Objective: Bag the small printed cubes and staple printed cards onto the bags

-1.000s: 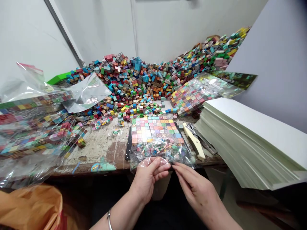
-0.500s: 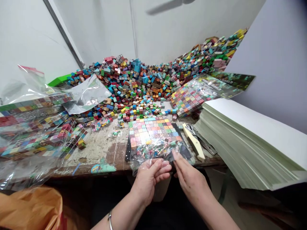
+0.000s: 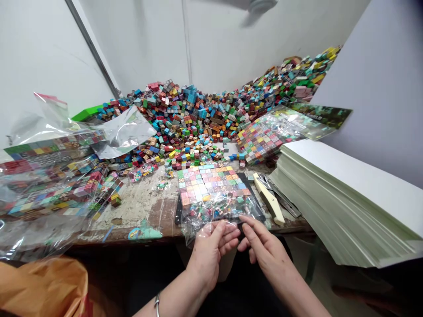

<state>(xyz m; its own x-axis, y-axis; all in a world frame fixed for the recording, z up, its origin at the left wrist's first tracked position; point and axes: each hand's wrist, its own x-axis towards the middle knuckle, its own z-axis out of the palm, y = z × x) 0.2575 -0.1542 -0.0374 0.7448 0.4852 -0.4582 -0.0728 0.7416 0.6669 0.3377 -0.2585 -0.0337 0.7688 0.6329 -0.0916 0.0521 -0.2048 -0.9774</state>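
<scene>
A great heap of small multicoloured printed cubes (image 3: 211, 114) fills the back of the worn, paint-flecked wooden table (image 3: 142, 202), banked against the white wall. Left of the heap lie clear plastic bags packed with rows of cubes (image 3: 49, 180), with a crumpled empty clear bag (image 3: 124, 132) just behind them. Right of the heap, a sealed clear packet of cubes with a dark green printed header card (image 3: 280, 130) leans on a tall stack of pale green-white card sheets (image 3: 346, 198). Beside that stack lie a cream-handled tool (image 3: 269, 200) and a metal one (its kind is unclear). An orange plastic bag (image 3: 42, 286) sits below the table's front edge, far left of the heap.
</scene>
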